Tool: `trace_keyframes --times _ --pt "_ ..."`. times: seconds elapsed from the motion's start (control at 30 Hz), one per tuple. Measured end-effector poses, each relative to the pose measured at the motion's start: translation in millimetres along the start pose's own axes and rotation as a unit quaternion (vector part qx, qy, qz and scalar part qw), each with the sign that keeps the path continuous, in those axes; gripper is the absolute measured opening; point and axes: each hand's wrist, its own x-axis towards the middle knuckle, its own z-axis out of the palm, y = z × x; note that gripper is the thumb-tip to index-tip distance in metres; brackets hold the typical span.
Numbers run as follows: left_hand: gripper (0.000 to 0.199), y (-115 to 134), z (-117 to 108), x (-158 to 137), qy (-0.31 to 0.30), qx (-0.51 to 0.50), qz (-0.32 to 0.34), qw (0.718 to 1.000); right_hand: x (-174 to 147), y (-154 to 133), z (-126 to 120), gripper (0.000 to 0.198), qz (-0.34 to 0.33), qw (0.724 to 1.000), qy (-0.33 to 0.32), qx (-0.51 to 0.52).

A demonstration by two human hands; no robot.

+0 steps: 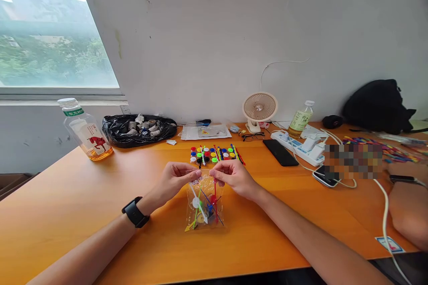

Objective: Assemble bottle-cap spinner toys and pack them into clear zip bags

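Observation:
A clear plastic bag hangs upright over the wooden table, held by its top edge. Inside it are small plastic arrows and round pieces in white, green, yellow, red and blue. My left hand pinches the bag's top left corner between thumb and fingers, and a black watch band is on that wrist. At the top right corner my right hand has the same kind of pinch. Just beyond the hands lie rows of coloured discs with thin plastic sticks across and beside them.
At left stand a tea bottle and a black bag of cardboard rolls. Behind are a fan and glasses. To the right are a phone, power strip, cables, coloured sticks and another person's arm.

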Motion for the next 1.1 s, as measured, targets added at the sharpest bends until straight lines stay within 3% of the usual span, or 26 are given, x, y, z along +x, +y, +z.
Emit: trace_keyframes --times 0.27,0.43,0.6,0.77,1.1 --pt "0.028 0 -9 3 0.014 0.002 0.015 1.000 3 2 -11 0.039 -0.004 1.000 0.000 -0.008" --pt "0.029 -4 -7 3 0.009 -0.024 -0.010 1.000 2 6 -9 0.035 -0.011 1.000 -0.002 0.004" --pt "0.027 -5 -13 6 0.023 -0.017 0.012 1.000 2 6 -15 0.032 0.010 0.999 -0.036 0.027" --pt "0.026 -1 -21 8 0.029 0.006 0.026 0.999 3 2 -19 0.023 -0.007 0.997 -0.018 0.075" --pt "0.030 3 -21 5 0.025 -0.003 0.027 0.999 0 7 -12 0.022 0.051 0.983 0.035 0.174"
